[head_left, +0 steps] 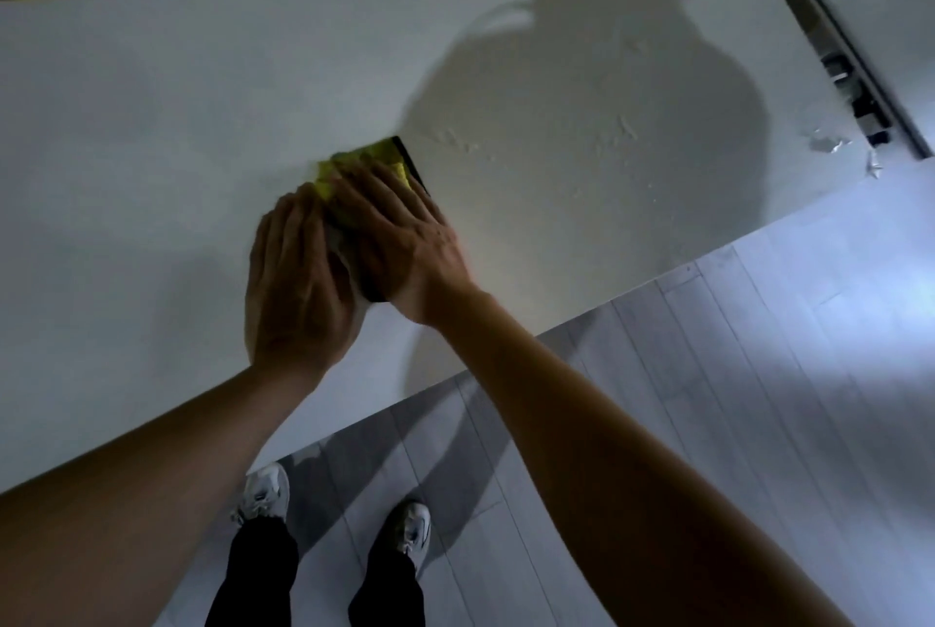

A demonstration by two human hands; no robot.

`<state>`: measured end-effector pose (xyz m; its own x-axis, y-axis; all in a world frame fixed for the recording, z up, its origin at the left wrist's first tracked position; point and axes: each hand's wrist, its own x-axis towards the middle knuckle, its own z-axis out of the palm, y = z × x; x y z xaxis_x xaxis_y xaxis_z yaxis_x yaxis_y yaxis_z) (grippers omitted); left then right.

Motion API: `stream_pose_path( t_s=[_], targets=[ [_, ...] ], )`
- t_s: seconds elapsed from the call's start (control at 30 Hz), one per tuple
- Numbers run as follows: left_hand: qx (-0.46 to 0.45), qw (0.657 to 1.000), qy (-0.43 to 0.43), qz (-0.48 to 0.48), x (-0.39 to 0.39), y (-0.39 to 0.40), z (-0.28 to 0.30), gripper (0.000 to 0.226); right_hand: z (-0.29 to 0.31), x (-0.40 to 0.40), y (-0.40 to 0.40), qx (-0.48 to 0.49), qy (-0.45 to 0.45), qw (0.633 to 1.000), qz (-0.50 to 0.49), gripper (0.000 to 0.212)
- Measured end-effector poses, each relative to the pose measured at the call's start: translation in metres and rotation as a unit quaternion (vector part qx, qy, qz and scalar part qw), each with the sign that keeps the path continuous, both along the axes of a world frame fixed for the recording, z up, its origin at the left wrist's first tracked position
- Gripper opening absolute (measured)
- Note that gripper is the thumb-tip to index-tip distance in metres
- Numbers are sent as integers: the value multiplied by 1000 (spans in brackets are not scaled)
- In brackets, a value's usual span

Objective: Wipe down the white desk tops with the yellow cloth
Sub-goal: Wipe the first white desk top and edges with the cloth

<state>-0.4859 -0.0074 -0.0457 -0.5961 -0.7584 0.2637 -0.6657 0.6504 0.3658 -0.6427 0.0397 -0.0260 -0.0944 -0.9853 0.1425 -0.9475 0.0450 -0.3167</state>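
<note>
Head view: white desk top (152, 120) slanting across, grey plank floor (759, 373) below right. Yellow cloth (354, 168) bunched mid-desk over a flat black slab (412, 166), poking out just beyond the fingertips. Left hand (298, 282) laid flat, fingers straight and together, beside the cloth's near edge. Right hand (405, 247) spread, pressing down on cloth and slab. Crumpled scraps (824, 140) well apart, far right.
</note>
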Motion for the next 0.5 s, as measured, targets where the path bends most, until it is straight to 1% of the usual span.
stream_pose_path(
  t_s=[0.07,0.1,0.17,0.2,0.27,0.33,0.4,0.43,0.5],
  targets=[
    [8,1000,6,1,-2,0,5,64,3,-26,17,-26,-13,999,-37,60],
    [11,1000,0,2,-3,0,8,61,2,-46,29,-37,-17,996,-81,58],
    [4,1000,-26,0,-4,0,12,59,-2,-96,65,-30,-8,983,-183,62],
    [4,999,-38,-1,-5,1,12,60,0,-124,87,-12,-3,972,-236,65],
    [7,998,-55,2,-7,2,13,61,6,-176,124,32,-31,936,-349,63],
    [8,998,-64,9,-8,3,13,61,12,-196,138,48,-54,898,-433,58],
    [5,998,-65,11,-8,4,13,61,12,-183,132,46,-51,882,-467,59],
    [5,998,-61,13,-8,5,14,60,14,-168,125,41,-46,882,-467,61],
    [10,999,-47,22,-10,6,15,59,15,-126,110,47,-51,900,-431,69]
  ],
)
